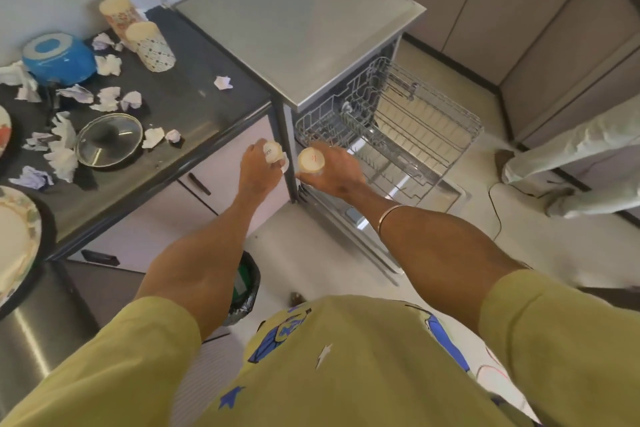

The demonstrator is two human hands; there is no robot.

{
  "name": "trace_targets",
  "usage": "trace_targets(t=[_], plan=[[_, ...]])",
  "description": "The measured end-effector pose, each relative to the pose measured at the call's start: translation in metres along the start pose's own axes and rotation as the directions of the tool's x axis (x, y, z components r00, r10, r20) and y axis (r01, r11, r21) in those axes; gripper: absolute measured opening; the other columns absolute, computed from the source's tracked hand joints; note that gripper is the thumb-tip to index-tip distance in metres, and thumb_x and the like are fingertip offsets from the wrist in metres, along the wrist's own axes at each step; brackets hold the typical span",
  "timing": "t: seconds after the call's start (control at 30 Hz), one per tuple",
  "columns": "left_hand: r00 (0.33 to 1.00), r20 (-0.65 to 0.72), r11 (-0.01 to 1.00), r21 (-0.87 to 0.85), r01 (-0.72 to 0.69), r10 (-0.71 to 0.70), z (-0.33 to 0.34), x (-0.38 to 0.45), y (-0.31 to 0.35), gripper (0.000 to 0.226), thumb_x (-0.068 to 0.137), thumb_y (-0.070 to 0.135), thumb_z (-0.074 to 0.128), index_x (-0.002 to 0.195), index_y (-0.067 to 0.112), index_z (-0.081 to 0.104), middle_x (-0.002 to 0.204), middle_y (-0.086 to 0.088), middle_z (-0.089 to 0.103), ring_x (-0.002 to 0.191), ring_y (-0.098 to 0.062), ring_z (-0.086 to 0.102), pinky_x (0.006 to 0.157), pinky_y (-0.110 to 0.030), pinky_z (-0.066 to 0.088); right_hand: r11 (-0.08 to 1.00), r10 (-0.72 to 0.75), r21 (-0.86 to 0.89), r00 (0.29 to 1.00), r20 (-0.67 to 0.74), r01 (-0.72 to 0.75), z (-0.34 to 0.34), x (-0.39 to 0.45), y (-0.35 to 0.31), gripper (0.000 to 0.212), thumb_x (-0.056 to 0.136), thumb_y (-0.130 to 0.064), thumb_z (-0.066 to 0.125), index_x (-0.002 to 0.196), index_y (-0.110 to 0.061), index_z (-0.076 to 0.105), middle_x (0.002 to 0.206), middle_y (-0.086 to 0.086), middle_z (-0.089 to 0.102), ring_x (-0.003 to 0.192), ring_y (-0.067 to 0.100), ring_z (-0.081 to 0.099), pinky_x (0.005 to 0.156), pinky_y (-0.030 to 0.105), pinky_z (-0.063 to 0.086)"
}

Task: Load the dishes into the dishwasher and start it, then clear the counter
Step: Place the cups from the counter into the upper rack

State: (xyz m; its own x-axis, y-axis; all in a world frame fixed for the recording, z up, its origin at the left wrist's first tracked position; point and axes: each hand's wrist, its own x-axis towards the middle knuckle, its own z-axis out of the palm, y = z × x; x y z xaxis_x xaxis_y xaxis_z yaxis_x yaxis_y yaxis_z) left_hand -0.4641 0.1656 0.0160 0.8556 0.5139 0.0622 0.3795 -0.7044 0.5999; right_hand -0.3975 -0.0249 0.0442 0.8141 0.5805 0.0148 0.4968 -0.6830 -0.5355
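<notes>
Presently both hands carry a cup toward the open dishwasher. The left hand (258,166) has its grip closed round a white cup (272,151), base toward the camera; the right hand (332,168) has its grip closed round a cream cup (311,159), likewise base up. Both hang just in front of the near left corner of the pulled-out upper rack (391,121), which looks empty of dishes.

Recommended practice, as a judgement: keep each cup inverted as held, lower it between the wires so the rim seats flat, and release one hand at a time. Begin at the near left of the rack and fill outward, leaving room for the rest. Avoid knocking the rack's front rail with the knuckles.

Outstanding items on the desk (194,104): two patterned tumblers (150,45), a blue bowl (59,59), a glass lid (109,140), a plate (15,239) at the left edge, and scattered crumpled paper (107,99). Loading seems at an early stage.
</notes>
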Motion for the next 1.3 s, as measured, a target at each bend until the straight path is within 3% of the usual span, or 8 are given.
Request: trace_targets(t=[0.1, 0.2, 0.37, 0.47, 0.77, 1.0, 1.13, 1.3], plan=[[1.0, 0.014, 1.0, -0.007, -0.006, 0.006, 0.017, -0.019, 0.022, 0.04, 0.079, 0.024, 0.077, 0.112, 0.01, 0.059, 0.103, -0.009, 0.066, 0.091, -0.024, 0.063, 0.076, -0.037, 0.056, 0.999, 0.031, 0.013, 1.0, 0.003, -0.031, -0.013, -0.024, 0.027, 0.068, 0.071, -0.064, 0.072, 0.126, -0.032, 0.05, 0.111, -0.001, 0.068, 0.097, 0.021, 0.063, 0.081, 0.034, 0.053], [1.0, 0.017, 1.0, -0.027, -0.006, 0.006, 0.036, -0.037, 0.046, 0.038, 0.079, 0.024, 0.076, 0.112, 0.011, 0.06, 0.103, -0.01, 0.066, 0.093, -0.026, 0.062, 0.075, -0.032, 0.05, 0.998, 0.049, 0.025, 0.999, 0.006, -0.049, -0.03, -0.049, 0.055, 0.065, 0.069, -0.065, 0.071, 0.122, -0.034, 0.051, 0.109, -0.003, 0.068, 0.096, 0.021, 0.064, 0.082, 0.04, 0.055], [0.999, 0.037, 0.994, -0.108, 0.032, -0.028, 0.069, -0.068, 0.089, 0.039, 0.077, 0.026, 0.073, 0.113, 0.015, 0.06, 0.105, -0.009, 0.064, 0.095, -0.028, 0.06, 0.082, -0.038, 0.051, 0.998, 0.059, -0.009, 0.998, 0.0, -0.059, -0.064, -0.085, 0.102, 0.064, 0.069, -0.066, 0.07, 0.121, -0.032, 0.054, 0.108, 0.0, 0.069, 0.096, 0.024, 0.064, 0.08, 0.039, 0.055], [0.998, 0.039, 0.989, -0.14, 0.05, -0.045, 0.088, -0.087, 0.111, 0.034, 0.077, 0.025, 0.073, 0.108, 0.015, 0.061, 0.103, -0.006, 0.065, 0.093, -0.026, 0.059, 0.078, -0.033, 0.047, 0.998, 0.057, -0.026, 0.998, 0.011, -0.056, -0.08, -0.104, 0.125, 0.064, 0.072, -0.062, 0.072, 0.124, -0.031, 0.053, 0.11, 0.0, 0.069, 0.098, 0.023, 0.063, 0.08, 0.035, 0.053], [0.996, 0.058, 0.991, -0.113, 0.069, -0.063, 0.135, -0.119, 0.15, 0.044, 0.076, 0.025, 0.073, 0.115, 0.012, 0.06, 0.106, -0.01, 0.066, 0.098, -0.031, 0.061, 0.085, -0.04, 0.052, 0.998, 0.052, -0.035, 0.999, 0.01, -0.052, -0.106, -0.142, 0.18, 0.071, 0.07, -0.065, 0.074, 0.128, -0.029, 0.053, 0.115, 0.002, 0.068, 0.103, 0.025, 0.063, 0.084, 0.036, 0.051], [0.988, 0.087, 0.985, -0.105, 0.136, -0.127, 0.154, -0.112, 0.158, 0.044, 0.078, 0.025, 0.074, 0.117, 0.012, 0.059, 0.11, -0.01, 0.065, 0.097, -0.027, 0.061, 0.084, -0.037, 0.053, 0.997, 0.077, 0.0, 0.997, 0.022, -0.077, -0.112, -0.126, 0.208, 0.067, 0.071, -0.06, 0.078, 0.126, -0.028, 0.055, 0.115, -0.001, 0.068, 0.104, 0.023, 0.063, 0.083, 0.028, 0.043], [0.984, 0.108, 0.982, -0.104, 0.155, -0.143, 0.171, -0.092, 0.166, 0.042, 0.08, 0.021, 0.074, 0.118, 0.011, 0.059, 0.11, -0.009, 0.063, 0.095, -0.024, 0.059, 0.08, -0.033, 0.051, 0.991, 0.13, 0.03, 0.99, 0.051, -0.132, -0.115, -0.104, 0.227, 0.067, 0.07, -0.061, 0.077, 0.125, -0.032, 0.053, 0.114, -0.002, 0.068, 0.103, 0.022, 0.063, 0.088, 0.037, 0.052], [0.972, 0.158, 0.975, -0.11, 0.192, -0.174, 0.198, -0.06, 0.172, 0.047, 0.081, 0.021, 0.072, 0.123, 0.011, 0.055, 0.116, -0.011, 0.06, 0.101, -0.026, 0.058, 0.081, -0.035, 0.051, 0.989, 0.145, 0.014, 0.983, 0.116, -0.147, -0.123, -0.069, 0.249, 0.068, 0.068, -0.063, 0.077, 0.124, -0.032, 0.052, 0.113, -0.002, 0.067, 0.102, 0.022, 0.062, 0.079, 0.031, 0.047]])
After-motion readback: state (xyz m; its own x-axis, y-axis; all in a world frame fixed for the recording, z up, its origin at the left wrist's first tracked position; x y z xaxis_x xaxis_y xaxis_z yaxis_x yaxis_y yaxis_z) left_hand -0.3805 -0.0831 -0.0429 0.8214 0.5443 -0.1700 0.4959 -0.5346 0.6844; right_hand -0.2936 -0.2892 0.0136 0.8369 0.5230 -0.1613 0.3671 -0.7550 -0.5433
